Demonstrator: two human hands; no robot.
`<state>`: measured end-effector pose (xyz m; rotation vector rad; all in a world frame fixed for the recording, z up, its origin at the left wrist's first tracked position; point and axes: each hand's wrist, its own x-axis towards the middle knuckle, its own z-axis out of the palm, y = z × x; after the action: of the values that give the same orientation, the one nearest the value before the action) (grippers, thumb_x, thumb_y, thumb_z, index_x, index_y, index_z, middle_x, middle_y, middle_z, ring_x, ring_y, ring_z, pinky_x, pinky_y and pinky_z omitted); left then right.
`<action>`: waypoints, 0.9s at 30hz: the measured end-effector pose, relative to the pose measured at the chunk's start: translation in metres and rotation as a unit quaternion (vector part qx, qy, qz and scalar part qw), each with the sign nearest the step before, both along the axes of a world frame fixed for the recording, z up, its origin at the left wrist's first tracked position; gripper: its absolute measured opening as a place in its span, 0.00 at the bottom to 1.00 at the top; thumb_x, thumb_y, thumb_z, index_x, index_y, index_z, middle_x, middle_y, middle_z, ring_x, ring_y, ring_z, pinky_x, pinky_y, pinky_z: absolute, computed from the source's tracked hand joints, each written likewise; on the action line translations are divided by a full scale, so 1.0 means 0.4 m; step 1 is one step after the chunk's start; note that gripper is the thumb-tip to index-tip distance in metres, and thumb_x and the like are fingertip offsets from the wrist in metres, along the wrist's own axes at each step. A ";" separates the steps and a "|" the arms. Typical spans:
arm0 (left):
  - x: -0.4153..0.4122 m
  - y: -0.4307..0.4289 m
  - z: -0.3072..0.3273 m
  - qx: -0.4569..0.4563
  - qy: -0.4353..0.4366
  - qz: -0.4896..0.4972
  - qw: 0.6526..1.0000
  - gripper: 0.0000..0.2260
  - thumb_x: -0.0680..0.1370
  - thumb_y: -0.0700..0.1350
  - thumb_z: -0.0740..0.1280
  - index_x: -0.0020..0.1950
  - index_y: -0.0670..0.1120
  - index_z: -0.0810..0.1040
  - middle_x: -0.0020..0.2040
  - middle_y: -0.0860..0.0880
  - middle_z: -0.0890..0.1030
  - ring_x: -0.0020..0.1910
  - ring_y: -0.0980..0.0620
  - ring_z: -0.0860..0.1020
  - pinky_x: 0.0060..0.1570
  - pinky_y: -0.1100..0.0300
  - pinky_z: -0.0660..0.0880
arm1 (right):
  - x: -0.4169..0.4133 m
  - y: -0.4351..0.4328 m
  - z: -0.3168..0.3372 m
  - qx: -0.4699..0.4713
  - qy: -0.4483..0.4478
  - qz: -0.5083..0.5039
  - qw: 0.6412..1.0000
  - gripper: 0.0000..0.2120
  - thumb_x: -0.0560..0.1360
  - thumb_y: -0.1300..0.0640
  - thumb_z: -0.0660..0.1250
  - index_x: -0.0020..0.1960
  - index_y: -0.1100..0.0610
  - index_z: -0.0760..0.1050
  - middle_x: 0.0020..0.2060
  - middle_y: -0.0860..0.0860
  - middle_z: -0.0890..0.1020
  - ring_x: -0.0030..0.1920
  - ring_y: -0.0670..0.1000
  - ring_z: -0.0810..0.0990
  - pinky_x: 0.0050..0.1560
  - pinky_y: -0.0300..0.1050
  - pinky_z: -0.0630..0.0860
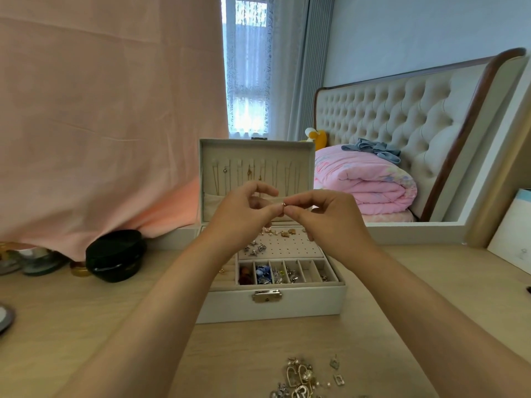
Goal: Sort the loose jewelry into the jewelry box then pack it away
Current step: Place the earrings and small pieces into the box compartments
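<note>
Both hands are raised over the open jewelry box (273, 307), at the centre of the view. The left hand (244, 214) and right hand (330, 222) meet fingertip to fingertip on a small gold piece (284, 204). Each hand pinches it between thumb and forefinger, one from either side, and the other fingers are loosely curled. It is too small to tell whether it is a stud or a ring. The two-handed pinch likely means she is working a back off or turning the piece to aim it, since it is too tiny for one hand.

The piece hangs above the perforated earring panel (287, 245), probably its destination. A few earrings already sit along the panel's 12 o'clock and 9 o'clock edges. At the panel's 6 o'clock is a row of small compartments (306, 271); the left ones are filled and one near the right looks bare. The lid (255, 142) stands upright at the box's 12 o'clock with necklaces (250, 173) hung straight, so the chains stay untangled. The latch (266, 296) hangs undone.

The loose pile (301, 377) lies on the table (86, 326) at the box's 6 o'clock, within easy reach of both hands. Plenty is left, so sorting looks about midway and packing away has not started. A black round case (115, 254) is at the box's 9 o'clock, apart from it.
</note>
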<state>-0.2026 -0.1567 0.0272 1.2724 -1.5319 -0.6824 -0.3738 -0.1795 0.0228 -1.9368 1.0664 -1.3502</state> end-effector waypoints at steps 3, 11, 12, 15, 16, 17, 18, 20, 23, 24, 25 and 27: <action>0.008 0.003 0.001 -0.001 -0.005 0.001 1.000 0.04 0.78 0.45 0.72 0.51 0.50 0.83 0.43 0.48 0.86 0.39 0.54 0.82 0.43 0.58 0.81 | -0.001 -0.001 0.001 0.005 0.007 0.018 1.000 0.10 0.71 0.61 0.78 0.47 0.47 0.86 0.39 0.44 0.86 0.29 0.39 0.77 0.33 0.30 0.73; 0.034 0.006 0.004 0.026 -0.075 -0.043 0.996 0.03 0.79 0.47 0.70 0.49 0.52 0.84 0.43 0.53 0.85 0.41 0.56 0.80 0.48 0.57 0.79 | 0.002 -0.006 -0.014 0.020 -0.010 0.013 1.000 0.04 0.71 0.59 0.78 0.45 0.52 0.85 0.41 0.47 0.87 0.28 0.49 0.80 0.30 0.40 0.76; 0.043 0.005 0.003 0.019 -0.121 -0.031 0.992 0.03 0.79 0.47 0.70 0.48 0.53 0.84 0.42 0.55 0.84 0.42 0.57 0.80 0.50 0.57 0.79 | 0.002 -0.008 -0.017 0.024 -0.005 0.011 1.000 0.05 0.71 0.60 0.78 0.45 0.52 0.85 0.40 0.46 0.87 0.27 0.49 0.81 0.30 0.38 0.75; 0.067 0.003 0.001 0.025 -0.232 0.008 0.972 0.04 0.78 0.47 0.71 0.47 0.56 0.84 0.43 0.60 0.83 0.45 0.62 0.79 0.52 0.58 0.77 | 0.005 -0.009 -0.035 0.006 0.077 -0.016 0.997 0.08 0.70 0.57 0.79 0.43 0.45 0.84 0.36 0.42 0.85 0.29 0.38 0.78 0.37 0.32 0.73; 0.073 0.003 -0.001 0.027 -0.253 0.012 0.967 0.05 0.78 0.47 0.71 0.47 0.57 0.84 0.43 0.61 0.82 0.45 0.63 0.77 0.51 0.59 0.76 | 0.006 -0.010 -0.042 -0.004 0.115 -0.031 0.993 0.08 0.70 0.55 0.79 0.44 0.43 0.84 0.37 0.41 0.85 0.32 0.35 0.78 0.40 0.31 0.72; 0.076 0.003 -0.003 0.028 -0.277 0.011 0.960 0.05 0.78 0.47 0.71 0.47 0.57 0.85 0.44 0.62 0.80 0.45 0.64 0.76 0.50 0.60 0.74 | 0.007 -0.012 -0.049 -0.011 0.150 -0.046 0.988 0.08 0.69 0.53 0.79 0.44 0.42 0.83 0.37 0.40 0.84 0.35 0.34 0.78 0.42 0.32 0.72; 0.078 0.003 -0.005 0.031 -0.302 0.003 0.953 0.06 0.78 0.47 0.71 0.48 0.58 0.85 0.45 0.62 0.79 0.45 0.65 0.74 0.48 0.62 0.72 | 0.008 -0.013 -0.054 -0.014 0.179 -0.057 0.982 0.07 0.69 0.51 0.79 0.43 0.42 0.83 0.38 0.39 0.84 0.38 0.34 0.78 0.43 0.34 0.73; 0.079 0.001 -0.010 0.043 -0.336 -0.017 0.941 0.06 0.78 0.47 0.71 0.51 0.57 0.85 0.46 0.62 0.78 0.44 0.66 0.73 0.43 0.65 0.69 | 0.013 -0.012 -0.061 -0.017 0.220 -0.070 0.973 0.05 0.70 0.51 0.78 0.41 0.43 0.83 0.39 0.39 0.84 0.41 0.36 0.79 0.45 0.36 0.74; 0.077 -0.002 -0.016 0.055 -0.362 -0.033 0.930 0.07 0.76 0.48 0.72 0.53 0.57 0.86 0.45 0.61 0.79 0.42 0.66 0.74 0.39 0.69 0.68 | 0.028 -0.009 -0.064 -0.021 0.249 -0.076 0.965 0.02 0.71 0.50 0.76 0.42 0.44 0.84 0.40 0.38 0.84 0.42 0.37 0.79 0.45 0.38 0.74; 0.077 -0.003 -0.017 0.054 -0.367 -0.035 0.928 0.08 0.76 0.48 0.72 0.53 0.57 0.85 0.45 0.61 0.79 0.42 0.66 0.74 0.39 0.70 0.68 | 0.034 -0.007 -0.066 -0.025 0.255 -0.078 0.963 0.02 0.71 0.50 0.76 0.43 0.44 0.84 0.41 0.39 0.84 0.42 0.38 0.79 0.46 0.39 0.75; 0.077 -0.004 -0.018 0.054 -0.367 -0.037 0.928 0.08 0.76 0.47 0.72 0.53 0.57 0.85 0.45 0.61 0.79 0.42 0.66 0.74 0.39 0.69 0.68 | 0.041 -0.005 -0.067 -0.031 0.262 -0.082 0.961 0.01 0.72 0.49 0.76 0.43 0.44 0.84 0.42 0.39 0.84 0.43 0.39 0.79 0.47 0.41 0.76; 0.078 -0.004 -0.019 0.057 -0.362 -0.040 0.929 0.08 0.76 0.47 0.72 0.54 0.56 0.85 0.46 0.59 0.81 0.43 0.66 0.75 0.40 0.69 0.69 | 0.051 -0.004 -0.071 -0.044 0.279 -0.092 0.955 0.01 0.72 0.48 0.75 0.44 0.44 0.85 0.42 0.39 0.85 0.45 0.41 0.80 0.48 0.45 0.78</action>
<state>-0.1714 -0.1585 0.0197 1.6663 -2.1699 -0.3575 -0.3533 -0.1812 -0.0057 -2.4120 1.4973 -0.9630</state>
